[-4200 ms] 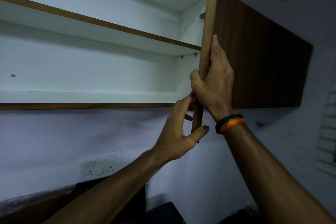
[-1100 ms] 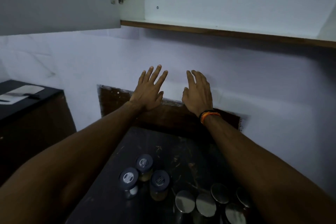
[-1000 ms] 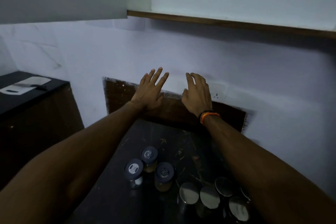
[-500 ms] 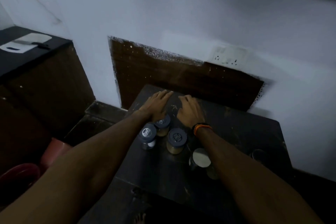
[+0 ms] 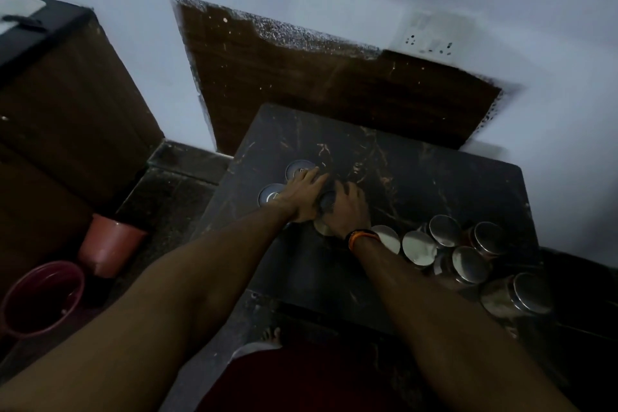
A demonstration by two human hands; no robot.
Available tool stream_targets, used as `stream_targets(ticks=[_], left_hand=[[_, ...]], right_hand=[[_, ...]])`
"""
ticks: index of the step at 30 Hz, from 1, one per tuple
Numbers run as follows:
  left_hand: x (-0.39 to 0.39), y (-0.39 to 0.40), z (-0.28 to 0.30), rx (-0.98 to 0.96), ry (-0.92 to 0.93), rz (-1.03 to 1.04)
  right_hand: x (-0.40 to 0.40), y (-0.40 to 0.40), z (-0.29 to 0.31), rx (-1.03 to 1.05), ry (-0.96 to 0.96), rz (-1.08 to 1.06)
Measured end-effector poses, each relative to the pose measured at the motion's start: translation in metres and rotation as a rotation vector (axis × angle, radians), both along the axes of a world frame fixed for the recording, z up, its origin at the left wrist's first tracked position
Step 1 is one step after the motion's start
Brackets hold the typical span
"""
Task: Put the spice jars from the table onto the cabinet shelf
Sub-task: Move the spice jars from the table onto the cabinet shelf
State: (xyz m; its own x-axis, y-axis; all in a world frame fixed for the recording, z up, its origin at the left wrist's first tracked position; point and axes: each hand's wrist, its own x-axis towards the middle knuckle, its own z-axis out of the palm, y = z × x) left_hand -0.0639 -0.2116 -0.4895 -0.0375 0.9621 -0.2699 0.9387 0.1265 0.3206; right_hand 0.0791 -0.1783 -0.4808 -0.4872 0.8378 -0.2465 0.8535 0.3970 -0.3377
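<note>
Three small spice jars with dark round lids stand at the left of the dark marble table (image 5: 418,177). One jar (image 5: 298,168) is farthest from me, another (image 5: 270,195) is at the left, and the third (image 5: 327,201) sits between my hands. My left hand (image 5: 302,199) lies stretched over the jars, its fingertips touching the far jar's lid. My right hand (image 5: 349,211), with an orange band at the wrist, curls around the third jar's right side. The cabinet shelf is out of view.
Several steel-lidded jars (image 5: 444,231) cluster at the table's right front edge. A wall socket (image 5: 431,33) sits above a brown wall panel (image 5: 317,84). On the floor at the left are a red bucket (image 5: 40,298) and a pink tub (image 5: 110,244) beside a dark cabinet (image 5: 67,87).
My view has tilted down from the open cabinet to the table. Both hands came down from the wall onto the dark-lidded jars, and the right hand has closed around one.
</note>
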Motion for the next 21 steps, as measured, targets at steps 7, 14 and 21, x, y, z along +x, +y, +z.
stream_targets(ticks=[7,14,21], left_hand=[[0.000,-0.003,-0.018,0.080,-0.048,-0.024],[-0.006,-0.003,-0.009,0.197,-0.187,0.050],[-0.012,0.000,0.003,0.357,-0.626,0.328]], right_hand=[[-0.002,0.001,-0.022,-0.056,-0.024,-0.025],[-0.007,0.009,-0.028,-0.054,-0.007,-0.112],[0.011,0.033,-0.001,0.001,0.211,-0.188]])
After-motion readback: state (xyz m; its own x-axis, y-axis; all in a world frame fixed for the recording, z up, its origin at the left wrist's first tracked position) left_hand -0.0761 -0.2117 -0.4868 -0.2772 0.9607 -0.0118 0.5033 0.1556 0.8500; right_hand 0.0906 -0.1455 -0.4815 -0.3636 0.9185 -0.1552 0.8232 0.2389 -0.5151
